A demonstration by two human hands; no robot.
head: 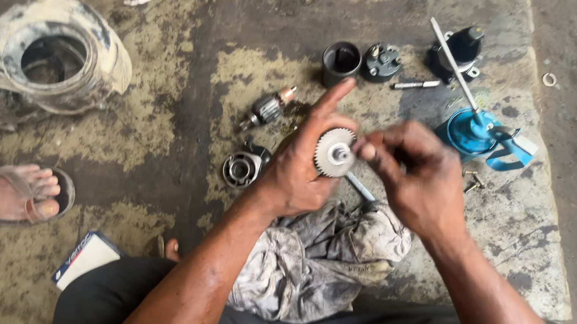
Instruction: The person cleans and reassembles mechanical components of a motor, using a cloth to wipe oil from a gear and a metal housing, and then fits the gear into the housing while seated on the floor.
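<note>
Head view, looking down at a stained concrete floor [166, 106].

Left hand [300, 167]: closed around a toothed metal gear [333, 152], thumb and lower fingers gripping it from behind, index finger stretched straight out away from the body. The gear faces the camera, with a pale hub at its centre.

Right hand [419, 176]: fingers bunched, tips pinched at the gear's right edge beside the hub. Whether they hold a small part there cannot be told.

Landmark: the gear, held above the floor.
- Just below it: a metal shaft [359, 186] sticks out from between the hands, and a dirty grey rag [321, 258] lies across the person's lap.
- Left of it, on the floor: a round metal housing [241, 168]; above that, a motor armature [266, 109] lying tilted.
- Above it: a black cylindrical cup [341, 63], a round black cap [382, 62] just beside the cup, and a small metal pin [415, 85].
- Right of it: a blue round part [472, 133] with a long rod [454, 62] leaning up from it; behind that, a black unit [460, 50].
- Far left: a worn, crusted ring-shaped casing [53, 59] and another person's sandalled foot [10, 193].
- Lower left: a small white booklet [84, 259].
</note>
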